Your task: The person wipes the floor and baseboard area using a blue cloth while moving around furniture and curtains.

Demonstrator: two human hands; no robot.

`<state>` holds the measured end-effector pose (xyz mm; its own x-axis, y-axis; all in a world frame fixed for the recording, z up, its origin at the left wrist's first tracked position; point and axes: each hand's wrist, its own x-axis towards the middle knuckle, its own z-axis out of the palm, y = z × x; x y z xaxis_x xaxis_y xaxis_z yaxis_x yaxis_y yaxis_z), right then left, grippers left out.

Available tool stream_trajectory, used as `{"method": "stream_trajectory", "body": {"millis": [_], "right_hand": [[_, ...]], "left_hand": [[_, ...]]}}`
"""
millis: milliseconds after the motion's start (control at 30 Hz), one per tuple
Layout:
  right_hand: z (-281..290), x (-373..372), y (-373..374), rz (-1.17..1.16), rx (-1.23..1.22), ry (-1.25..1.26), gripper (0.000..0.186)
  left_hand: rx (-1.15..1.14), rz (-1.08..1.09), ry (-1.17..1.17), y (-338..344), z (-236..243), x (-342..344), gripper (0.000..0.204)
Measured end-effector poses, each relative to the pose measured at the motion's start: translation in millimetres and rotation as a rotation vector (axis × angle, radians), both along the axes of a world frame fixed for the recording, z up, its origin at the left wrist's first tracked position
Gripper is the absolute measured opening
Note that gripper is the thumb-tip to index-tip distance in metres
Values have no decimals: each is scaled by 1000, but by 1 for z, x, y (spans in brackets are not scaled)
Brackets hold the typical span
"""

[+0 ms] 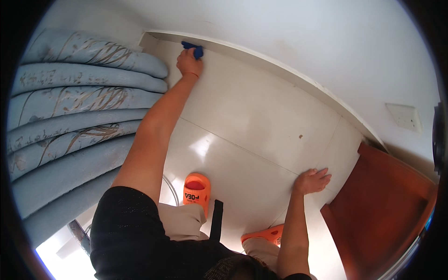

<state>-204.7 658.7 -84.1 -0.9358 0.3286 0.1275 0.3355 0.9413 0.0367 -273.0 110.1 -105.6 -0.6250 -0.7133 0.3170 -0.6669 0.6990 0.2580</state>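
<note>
My left hand (188,62) is closed round a dark blue cloth (198,51) at the far left, where the pale tiled floor (233,102) meets the skirting board (261,59). The hand hides part of the cloth. My left arm stretches far forward, past thick folds of pale blue fabric (84,99) with a brown plant pattern. Lower right, my right hand (311,181) is open and holds nothing. Its fingers are spread a little, over the floor tiles; whether it touches them I cannot tell. A small brown speck (300,136) lies on the floor beyond it.
Reddish-brown wooden furniture (382,210) stands at the right, near my right hand. A white wall (303,37) rises behind the skirting, with a socket plate (404,116) at the right. My feet wear orange slippers (201,192). A dark strap (216,220) hangs between my legs.
</note>
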Motion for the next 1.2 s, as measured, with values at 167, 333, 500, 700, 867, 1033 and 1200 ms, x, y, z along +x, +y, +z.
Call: {"method": "stream_trajectory", "body": {"millis": [167, 333, 500, 700, 867, 1033, 1200], "right_hand": [[1, 0, 2, 9, -10, 5, 52], [-5, 1, 6, -2, 12, -3, 51], [-8, 1, -8, 4, -37, 22, 52], [6, -8, -9, -70, -67, -4, 53], [9, -11, -11, -91, -70, -2, 54], [16, -11, -30, -90, -81, -9, 55], [29, -9, -32, -100, -97, -52, 54]], "left_hand": [[90, -791, 106, 172, 29, -17, 36], [170, -986, 132, 327, 31, -59, 27], [331, -1251, -153, 415, 46, -53, 23], [653, -1449, 50, 389, 79, -9, 35], [132, -589, 137, 270, 95, -39, 42], [111, -339, 38, 259, 65, -64, 29], [76, -890, -30, 320, 67, -78, 16]]}}
